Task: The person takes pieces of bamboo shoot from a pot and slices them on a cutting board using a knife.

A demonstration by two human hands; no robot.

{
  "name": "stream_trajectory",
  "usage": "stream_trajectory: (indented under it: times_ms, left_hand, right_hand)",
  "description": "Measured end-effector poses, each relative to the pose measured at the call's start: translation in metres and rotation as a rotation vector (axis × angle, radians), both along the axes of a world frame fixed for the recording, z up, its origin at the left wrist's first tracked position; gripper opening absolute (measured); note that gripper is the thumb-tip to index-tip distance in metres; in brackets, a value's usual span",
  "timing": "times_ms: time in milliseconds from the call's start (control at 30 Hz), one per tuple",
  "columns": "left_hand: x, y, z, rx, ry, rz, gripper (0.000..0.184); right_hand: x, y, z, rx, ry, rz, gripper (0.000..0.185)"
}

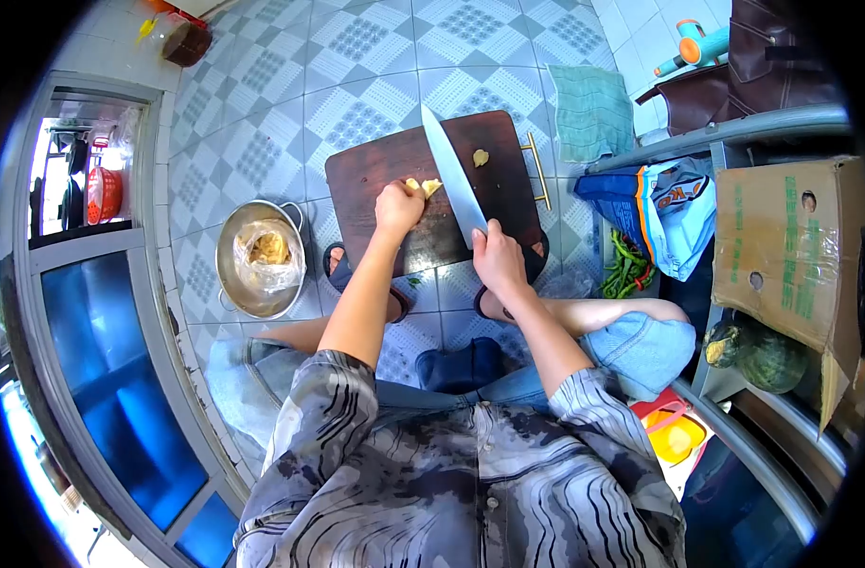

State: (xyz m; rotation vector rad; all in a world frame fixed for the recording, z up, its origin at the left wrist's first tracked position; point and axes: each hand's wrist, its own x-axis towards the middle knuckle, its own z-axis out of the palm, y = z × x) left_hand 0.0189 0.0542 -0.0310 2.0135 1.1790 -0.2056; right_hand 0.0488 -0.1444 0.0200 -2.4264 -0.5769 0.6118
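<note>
A dark wooden cutting board point(375, 175) lies low in front of me on the tiled floor. My left hand point(399, 208) is closed on a pale yellow piece of food point(430, 187) over the board's middle. My right hand point(497, 256) grips the handle of a large knife point(451, 170), whose long blade points away across the board, just right of the food. The handle is mostly hidden in my fingers. Another small yellow piece point(481, 158) lies on the board, to the right of the blade.
Left of the board stands a metal pot point(229, 256) with a plastic bag point(269, 254) of yellowish food inside. At the right, a shelf holds green peppers point(625, 267), a blue-white bag point(680, 213), a cardboard box point(783, 237) and a dark green gourd point(771, 363).
</note>
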Motion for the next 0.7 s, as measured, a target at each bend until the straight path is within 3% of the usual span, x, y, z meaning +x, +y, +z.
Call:
stream_trajectory:
  times_ms: [100, 367, 433, 467, 533, 700]
  left_hand:
    - [0.009, -0.009, 0.021, -0.016, -0.041, 0.019, 0.027]
    - [0.012, -0.019, 0.016, 0.16, -0.038, 0.017, 0.019]
    - [0.01, -0.023, 0.012, 0.332, -0.33, 0.002, 0.01]
    - [0.007, -0.025, 0.01, 0.33, -0.328, 0.0, 0.01]
    - [0.0, -0.026, 0.01, 0.531, -0.501, -0.182, 0.006]
    - [-0.005, -0.019, 0.011, 0.511, -0.463, -0.315, 0.011]
  right_hand:
    - [0.006, 0.008, -0.003, -0.03, 0.024, 0.035, 0.026]
    - [0.005, 0.012, -0.016, -0.097, 0.09, 0.036, 0.026]
    - [0.003, 0.01, -0.017, -0.097, 0.103, 0.01, 0.027]
    - [0.004, 0.01, -0.018, -0.099, 0.106, 0.009, 0.027]
    - [0.005, 0.01, -0.02, -0.102, 0.082, 0.013, 0.027]
    - [0.005, 0.009, -0.021, -0.095, 0.102, 0.032, 0.027]
